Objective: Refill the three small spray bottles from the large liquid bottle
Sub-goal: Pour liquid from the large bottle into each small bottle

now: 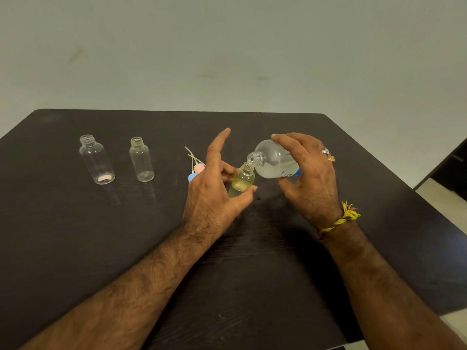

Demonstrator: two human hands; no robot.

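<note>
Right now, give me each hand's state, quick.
Left hand: holds the small yellowish bottle between thumb and fingers.
Right hand: grips the tilted large bottle.

Dark wood-grain table (75, 248), front edge toward the person. Standing on it at far left: clear small bottle (96, 159), uncapped, upright. Just to its right, well apart: second small bottle (141, 159), uncapped, upright, faintly yellow neck. Further right, lying flat: spray heads (195, 170), pink and blue, with thin dip tubes pointing away, partly hidden.
</note>
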